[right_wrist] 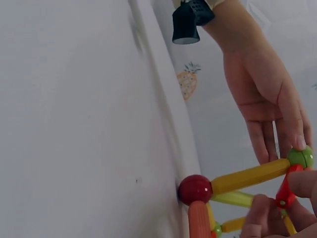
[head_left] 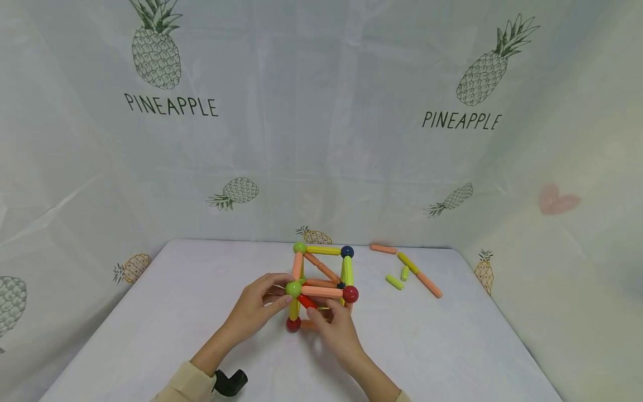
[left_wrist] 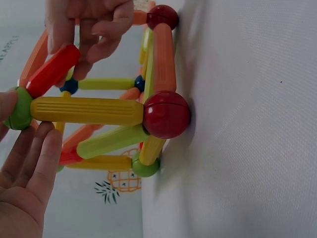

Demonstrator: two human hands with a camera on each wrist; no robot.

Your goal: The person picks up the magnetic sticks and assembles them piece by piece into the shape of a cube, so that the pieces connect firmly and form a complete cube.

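Observation:
A cube-shaped frame of magnetic rods and balls stands on the table (head_left: 201, 279), in front of the person. At its upper front left corner is a green ball (head_left: 293, 288), which the left hand (head_left: 249, 307) holds between thumb and fingers. A short red rod (left_wrist: 53, 71) slants from that ball into the front side; the right hand (head_left: 341, 333) pinches its lower part. An orange rod (head_left: 324, 292) runs across the top front to a red ball (head_left: 350, 294). Below the green ball, a yellow rod (left_wrist: 86, 110) goes down to another red ball (left_wrist: 167, 114).
Right of the frame lie loose rods: an orange rod (head_left: 383, 249), a yellow rod (head_left: 408, 262) end to end with another orange rod (head_left: 430, 285), and two short green rods (head_left: 394, 282). A black wrist device (head_left: 231, 383) sits by the left sleeve. Pineapple-print cloth (head_left: 321, 139) hangs behind.

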